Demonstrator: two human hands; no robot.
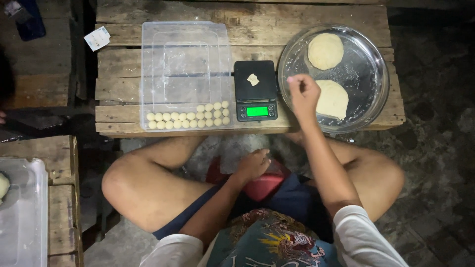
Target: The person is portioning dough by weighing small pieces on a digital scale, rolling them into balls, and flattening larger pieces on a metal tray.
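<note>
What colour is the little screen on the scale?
Bright green, on the small black digital scale, seen in the head view.

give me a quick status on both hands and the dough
Right hand raised over metal tray rim, fingers pinched. Left hand low at lap. Small dough piece on scale. Nothing blocking.

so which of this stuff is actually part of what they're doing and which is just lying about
In use:
- small black digital scale with a dough scrap on it
- round metal tray holding two flat dough discs
- clear plastic box with rows of small dough balls
- right hand, left hand

Lying about:
- white card
- second clear box
</note>
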